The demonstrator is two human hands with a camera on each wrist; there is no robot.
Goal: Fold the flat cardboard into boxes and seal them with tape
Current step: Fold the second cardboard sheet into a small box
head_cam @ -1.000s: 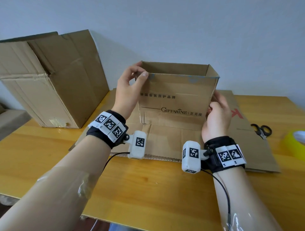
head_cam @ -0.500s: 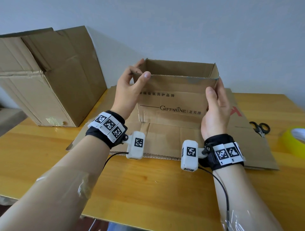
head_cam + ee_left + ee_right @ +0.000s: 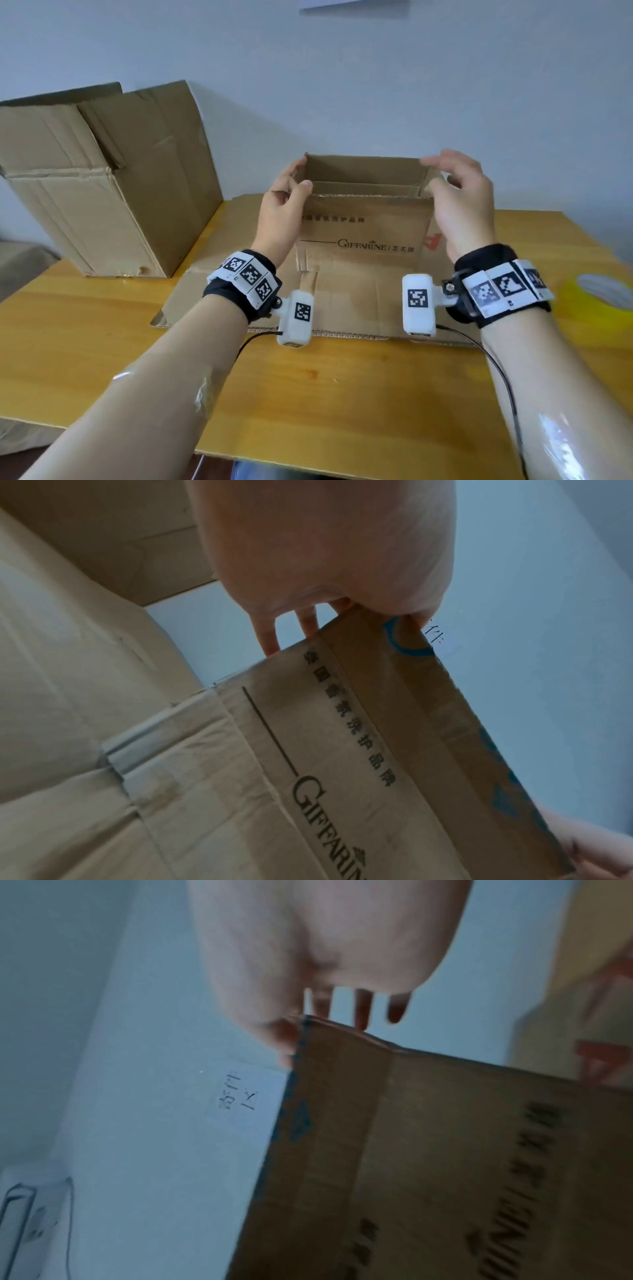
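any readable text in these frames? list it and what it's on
"GIFFARINE": front of the small box gripped by the left hand and right hand.
Chinese characters above and beside the brand: too blurred to read.
Red print on the flat cardboard: mostly hidden.
Wall sign: Chinese characters, unreadable.
Wristband markers: patterns, no words.

The front panel of the small cardboard box (image 3: 363, 233) bears the printed brand "GIFFARINE"; the Chinese characters beside and above it are not clearly legible.
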